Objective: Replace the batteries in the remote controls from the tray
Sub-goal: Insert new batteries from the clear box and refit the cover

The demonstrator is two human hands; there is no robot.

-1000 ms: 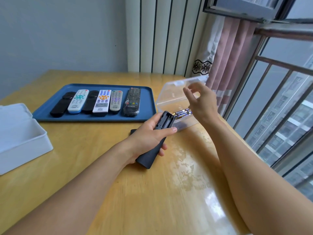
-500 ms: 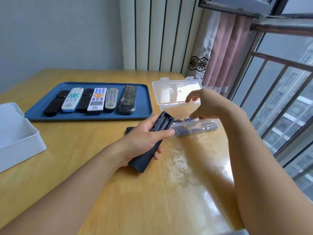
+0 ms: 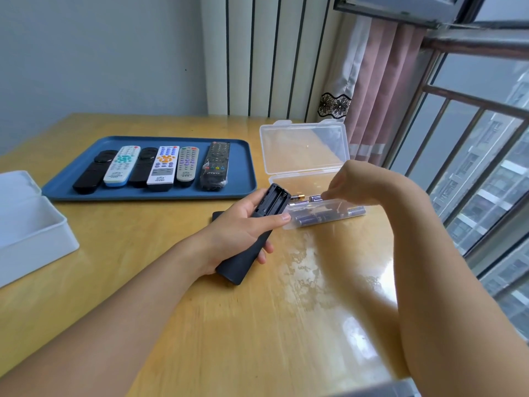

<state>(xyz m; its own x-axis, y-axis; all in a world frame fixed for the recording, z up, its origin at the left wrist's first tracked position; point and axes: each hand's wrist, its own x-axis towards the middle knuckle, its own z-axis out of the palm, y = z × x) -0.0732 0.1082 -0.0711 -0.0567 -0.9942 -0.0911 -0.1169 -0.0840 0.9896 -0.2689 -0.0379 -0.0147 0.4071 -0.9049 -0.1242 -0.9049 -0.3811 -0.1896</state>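
Remote (image 3: pixel 259 230) is in my left hand (image 3: pixel 243 227), back side up, battery bay (image 3: pixel 273 199) open and empty, top end pointing away from me, held just above the desk (image 3: pixel 171 282). Left grip is clenched around its middle, thumb lying along the right edge. A dark flat piece (image 3: pixel 217 216) lies on the desk under that hand, probably the cover, can't tell for sure.

Right hand (image 3: pixel 363 183) is down in the clear box (image 3: pixel 323 213) just right of the remote, fingertips (image 3: pixel 326 195) at the batteries (image 3: pixel 316 198) inside. Can't tell whether that grip has closed on one or is only touching. Box lid (image 3: pixel 303 147) is flipped open, lying flat toward the far side.

Blue tray (image 3: pixel 240 179) sits at far left of the box with six remotes (image 3: pixel 160 166) side by side, the rightmost in plastic wrap. White bin (image 3: pixel 31 224) at the left desk edge. Window rail (image 3: pixel 472 101) and pink curtain (image 3: pixel 380 87) to the right
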